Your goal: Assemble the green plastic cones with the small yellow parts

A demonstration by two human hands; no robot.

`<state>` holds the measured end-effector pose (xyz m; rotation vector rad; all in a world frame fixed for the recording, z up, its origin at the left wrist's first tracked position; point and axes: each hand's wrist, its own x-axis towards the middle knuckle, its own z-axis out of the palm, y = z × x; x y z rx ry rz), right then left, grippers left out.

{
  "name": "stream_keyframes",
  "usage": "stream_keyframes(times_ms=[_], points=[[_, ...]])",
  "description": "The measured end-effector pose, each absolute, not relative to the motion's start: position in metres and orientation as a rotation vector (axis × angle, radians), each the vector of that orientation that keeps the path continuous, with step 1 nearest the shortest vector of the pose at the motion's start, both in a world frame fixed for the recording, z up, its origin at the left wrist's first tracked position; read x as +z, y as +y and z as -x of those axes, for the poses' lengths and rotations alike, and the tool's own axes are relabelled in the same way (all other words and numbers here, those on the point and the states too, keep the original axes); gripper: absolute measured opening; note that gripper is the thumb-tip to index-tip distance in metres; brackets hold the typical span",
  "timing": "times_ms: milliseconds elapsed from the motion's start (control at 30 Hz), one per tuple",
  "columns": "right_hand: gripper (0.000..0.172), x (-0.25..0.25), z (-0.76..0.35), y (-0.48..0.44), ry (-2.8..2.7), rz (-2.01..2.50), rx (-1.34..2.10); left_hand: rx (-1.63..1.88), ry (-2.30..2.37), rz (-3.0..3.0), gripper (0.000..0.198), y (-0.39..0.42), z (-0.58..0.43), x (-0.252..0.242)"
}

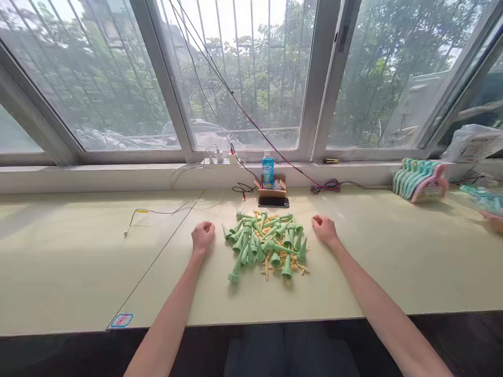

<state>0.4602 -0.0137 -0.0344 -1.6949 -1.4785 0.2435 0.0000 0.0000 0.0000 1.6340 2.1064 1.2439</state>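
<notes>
A heap of green plastic cone-shaped spikes [251,243] lies on the table, tips pointing many ways. Small yellow-orange plastic pieces [294,264] are mixed under and among them, some spread at the near right side. To the left of the heap, my left hand [203,235] rests on the tabletop in a loose fist, apart from the pile. My right hand [324,228] is curled likewise on the right, also touching none of the parts. No object shows in either hand.
Behind the heap are a dark phone [273,202], a small cardboard box [272,192] and a blue-labelled bottle [268,170]. A cable coil [330,185] and colourful hangers [419,180] stand rightward. A thin cable [157,212] lies left. Another person's hand [493,221] appears at the right edge.
</notes>
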Motion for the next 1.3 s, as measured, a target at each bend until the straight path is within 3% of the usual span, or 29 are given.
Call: stream_keyframes(times_ms=[1300], points=[[0.028,-0.033,-0.469,-0.005,-1.382,1.635,0.307,1.312,2.058,-1.534,0.016,0.003,-0.008,0.014]])
